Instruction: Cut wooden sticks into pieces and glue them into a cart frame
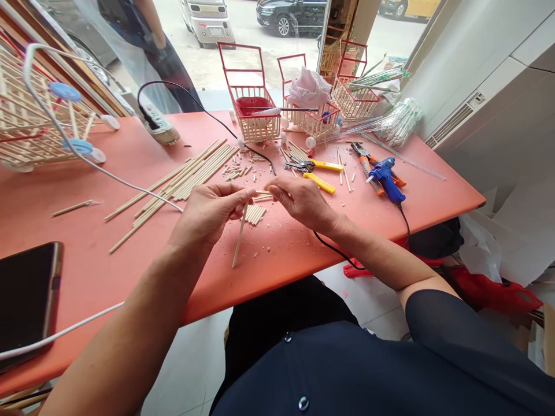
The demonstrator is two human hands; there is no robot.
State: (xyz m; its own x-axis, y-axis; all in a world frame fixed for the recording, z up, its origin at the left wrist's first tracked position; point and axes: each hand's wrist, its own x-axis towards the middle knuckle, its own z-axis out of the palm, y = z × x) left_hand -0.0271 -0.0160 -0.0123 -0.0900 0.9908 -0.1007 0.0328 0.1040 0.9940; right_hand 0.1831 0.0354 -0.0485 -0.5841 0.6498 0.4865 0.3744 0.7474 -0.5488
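Between thumb and fingers, my left hand [217, 211] pinches a thin wooden stick [240, 237] that slants down toward the table's front edge. My right hand [299, 199] is closed at the fingertips on a short wooden stick [261, 192], whose other end meets the left fingertips. Below the hands lies a row of short cut sticks [255, 215]. Just beyond the right hand rest wire strippers [318, 172] with yellow handles. Long wooden sticks [191, 173] are bundled left of centre, near small offcuts [237, 172].
Miniature stick-built carts [259, 124] stand along the window side, with a larger cart [26, 115] at left. A blue glue gun [388, 179] lies beside orange-handled pliers [364, 162]. A phone [28, 294], a power strip [158, 121] and a white cable [125, 185] occupy the left.
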